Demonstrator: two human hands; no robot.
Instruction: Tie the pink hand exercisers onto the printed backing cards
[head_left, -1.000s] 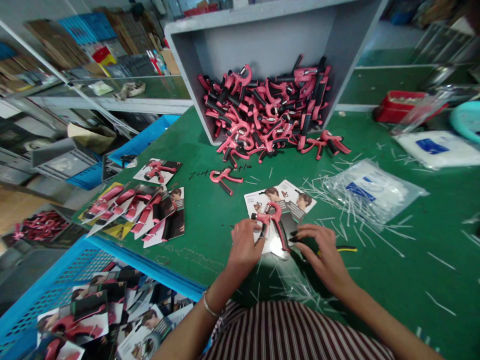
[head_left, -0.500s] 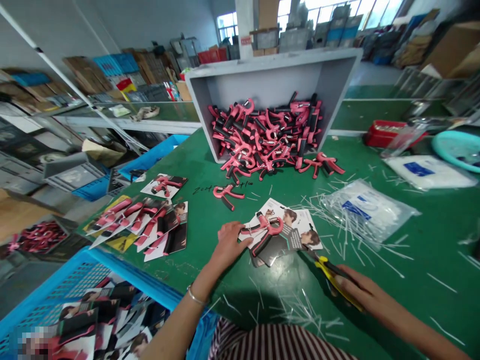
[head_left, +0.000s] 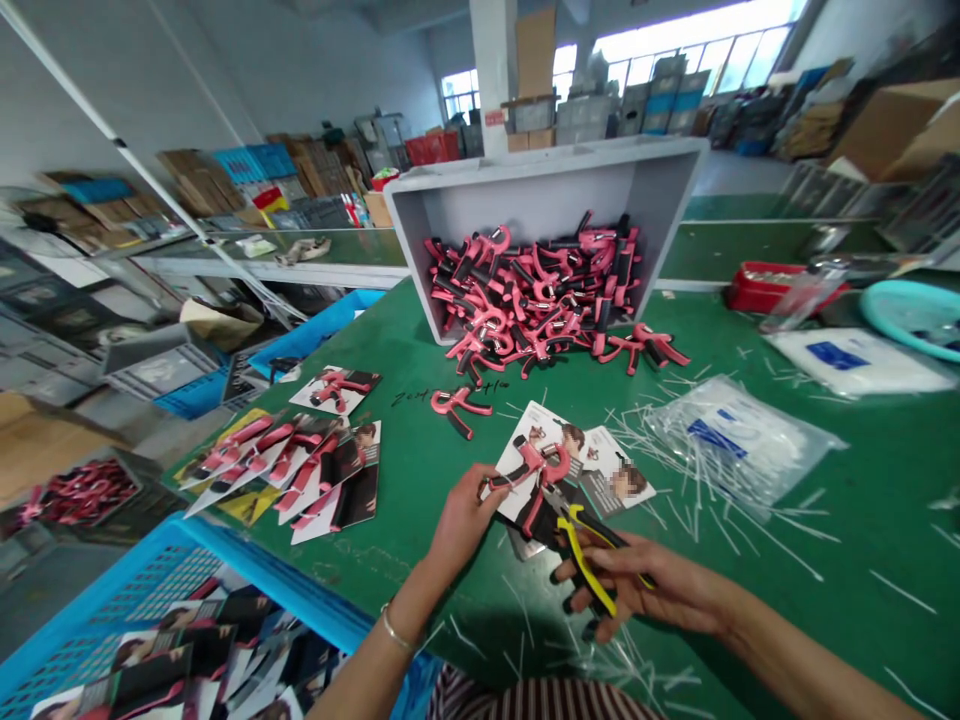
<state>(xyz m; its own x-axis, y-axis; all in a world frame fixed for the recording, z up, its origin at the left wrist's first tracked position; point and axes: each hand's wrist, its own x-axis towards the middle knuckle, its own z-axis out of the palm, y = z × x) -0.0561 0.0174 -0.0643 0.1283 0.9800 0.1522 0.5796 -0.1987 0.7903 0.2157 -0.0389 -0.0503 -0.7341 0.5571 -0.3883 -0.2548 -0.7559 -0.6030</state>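
My left hand [head_left: 459,520] pinches the left edge of a printed card [head_left: 534,418], lifted a little off the bench. A pink and black hand grip strengthener [head_left: 553,462] lies on this card. Yellow-and-black cutting pliers [head_left: 579,560] rest in my right hand [head_left: 667,590], its fingers around the handles. Their jaws are spread slightly and reach the strengthener's lower handle; whether they touch it, I cannot tell. Under and beside the held card lies another printed card [head_left: 611,490]. A loose hand grip strengthener [head_left: 459,408] sits just beyond my left hand.
A tipped grey crate [head_left: 559,160] spills pink strengtheners onto the green bench. Carded strengtheners [head_left: 330,475] overlap at the left, above a blue basket [head_left: 247,560] of more cards. White cable ties [head_left: 720,500] scatter around a plastic bag [head_left: 750,430] at the right.
The pliers have moved left and up from beside the cards to the strengthener. My left hand has raised and turned the upper card, pulling it apart from the one beneath.
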